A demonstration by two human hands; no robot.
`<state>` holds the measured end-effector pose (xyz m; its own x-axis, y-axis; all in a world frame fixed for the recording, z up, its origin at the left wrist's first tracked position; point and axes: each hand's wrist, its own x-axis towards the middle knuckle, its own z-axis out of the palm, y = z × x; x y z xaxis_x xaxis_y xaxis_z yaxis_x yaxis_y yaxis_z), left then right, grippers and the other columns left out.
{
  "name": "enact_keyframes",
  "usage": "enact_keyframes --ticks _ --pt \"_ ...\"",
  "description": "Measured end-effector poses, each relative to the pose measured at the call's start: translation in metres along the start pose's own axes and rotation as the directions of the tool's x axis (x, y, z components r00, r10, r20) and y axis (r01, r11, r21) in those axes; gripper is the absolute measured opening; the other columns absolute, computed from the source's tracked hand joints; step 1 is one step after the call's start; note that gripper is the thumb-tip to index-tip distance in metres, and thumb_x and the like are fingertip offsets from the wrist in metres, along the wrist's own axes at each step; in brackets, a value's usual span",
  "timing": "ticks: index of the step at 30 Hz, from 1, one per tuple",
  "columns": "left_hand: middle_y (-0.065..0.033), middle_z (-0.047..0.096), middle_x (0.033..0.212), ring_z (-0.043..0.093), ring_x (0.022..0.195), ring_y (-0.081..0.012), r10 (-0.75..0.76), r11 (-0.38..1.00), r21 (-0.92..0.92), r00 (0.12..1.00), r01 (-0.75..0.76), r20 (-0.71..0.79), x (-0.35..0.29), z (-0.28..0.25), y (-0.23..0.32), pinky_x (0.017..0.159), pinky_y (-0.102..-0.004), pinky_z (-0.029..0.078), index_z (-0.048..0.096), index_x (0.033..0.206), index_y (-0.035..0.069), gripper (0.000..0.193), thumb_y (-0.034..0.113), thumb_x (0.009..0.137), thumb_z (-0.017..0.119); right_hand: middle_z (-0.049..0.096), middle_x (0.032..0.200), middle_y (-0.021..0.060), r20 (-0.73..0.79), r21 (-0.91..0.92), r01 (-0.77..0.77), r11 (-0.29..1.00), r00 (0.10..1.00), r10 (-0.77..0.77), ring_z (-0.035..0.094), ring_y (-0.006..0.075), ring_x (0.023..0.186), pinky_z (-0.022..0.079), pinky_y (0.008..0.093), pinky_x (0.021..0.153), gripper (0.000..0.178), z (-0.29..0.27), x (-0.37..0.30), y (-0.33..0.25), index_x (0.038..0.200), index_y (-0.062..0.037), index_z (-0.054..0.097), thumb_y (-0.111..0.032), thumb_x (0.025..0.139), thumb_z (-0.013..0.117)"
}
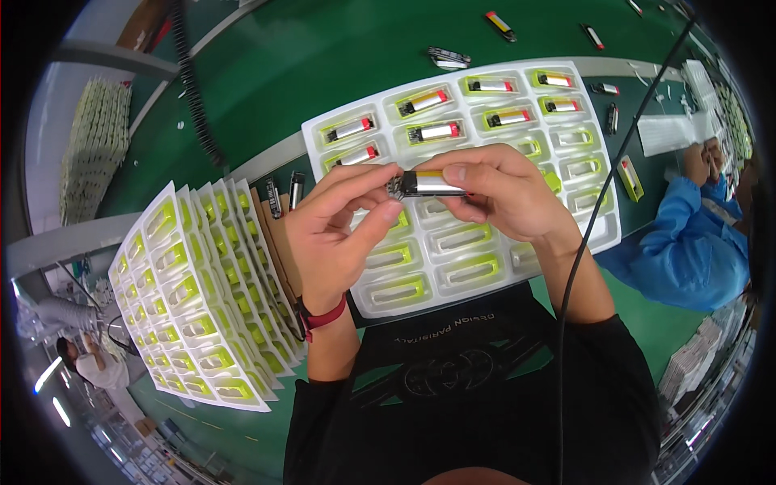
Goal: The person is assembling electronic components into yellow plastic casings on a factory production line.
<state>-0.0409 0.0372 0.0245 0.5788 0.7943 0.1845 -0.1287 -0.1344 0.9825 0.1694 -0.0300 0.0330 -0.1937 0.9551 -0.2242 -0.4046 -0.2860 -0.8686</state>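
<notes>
1. Green counter [267, 73]; spans the upper view and carries everything at work.
2. Stack of white trays [212, 291], left of the wearer, leaning; yellow-green pieces in the pockets.
3. White tray [606, 230], lying tilted in front of the wearer. Two far rows show eight silver, red-ended units seated in yellow-green pieces; nearer pockets show yellow-green pieces only.
4. Blue sleeve [687, 242] of a co-worker, far right, beside the counter.
5. Right hand [517, 190], above the tray. Grip closed on the battery unit's right end, thumb laid over its silver face.
6. Left hand [335, 214], just beside the right one. Grip pinched at the unit's dark left end, thumb below, fingertips above.
7. Battery unit [428, 184], silver and yellow on a black body; held level between both hands, over the tray's middle.
8. Red wristband [326, 314], round the left wrist.
</notes>
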Motion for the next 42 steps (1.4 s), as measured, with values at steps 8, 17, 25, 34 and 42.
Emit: enact_keyframes --ticks 8,17,25,34,42 --pt "-0.0129 0.062 0.106 0.062 0.092 -0.0160 0.056 0.993 0.105 0.998 -0.053 -0.021 -0.008 0.021 0.005 0.077 -0.0259 0.052 0.067 0.113 -0.005 0.036 -0.012 0.078 0.070 0.059 0.074 0.0033 -0.042 -0.050 0.070 0.996 0.997 -0.072 0.046 0.0055 0.060 0.037 0.0200 0.054 0.034 0.003 -0.024 0.008 0.126 0.0035 0.059 -0.012 0.097 0.051" --pt "-0.0139 0.061 0.107 0.066 0.087 -0.0184 0.135 0.979 0.165 0.988 -0.122 -0.069 -0.001 0.042 0.016 0.074 -0.0273 0.059 0.066 0.112 -0.007 0.027 -0.010 0.085 0.063 0.066 0.084 0.0079 -0.052 0.051 0.428 0.902 0.904 -0.425 0.057 0.0084 0.068 0.048 0.0233 0.063 0.040 -0.011 -0.045 0.024 0.136 0.0039 0.050 -0.008 0.097 0.055" --pt "-0.0158 0.063 0.103 0.066 0.085 -0.0184 0.250 0.941 0.270 0.955 -0.202 -0.157 0.010 0.046 0.015 0.070 -0.0260 0.060 0.067 0.110 -0.008 0.025 -0.012 0.086 0.060 0.071 0.098 0.0165 -0.052 0.119 0.418 0.901 0.908 -0.415 0.061 0.0099 0.067 0.051 0.0236 0.060 0.037 -0.015 -0.036 0.020 0.133 0.0035 0.053 -0.006 0.097 0.055" --pt "-0.0137 0.065 0.093 0.063 0.077 -0.0152 0.405 0.852 0.443 0.887 -0.278 -0.222 0.001 0.029 -0.006 0.062 -0.0215 0.049 0.070 0.102 -0.007 0.020 -0.008 0.083 0.065 0.069 0.084 0.0072 0.035 0.066 0.247 0.967 0.968 -0.250 0.060 0.0078 0.066 0.050 0.0225 0.061 0.034 -0.016 -0.025 0.034 0.126 -0.0007 0.062 -0.001 0.091 0.062" --pt "-0.0142 0.064 0.095 0.062 0.084 -0.0161 0.300 0.918 0.281 0.953 -0.279 -0.034 0.039 0.022 -0.011 0.075 -0.0280 0.049 0.067 0.105 -0.008 0.029 0.016 0.098 0.053 0.054 0.076 -0.0011 -0.109 -0.225 0.295 0.929 0.940 -0.324 0.049 0.0050 0.066 0.040 0.0227 0.059 0.025 -0.013 -0.021 0.032 0.115 -0.0002 0.062 -0.015 0.095 0.062"
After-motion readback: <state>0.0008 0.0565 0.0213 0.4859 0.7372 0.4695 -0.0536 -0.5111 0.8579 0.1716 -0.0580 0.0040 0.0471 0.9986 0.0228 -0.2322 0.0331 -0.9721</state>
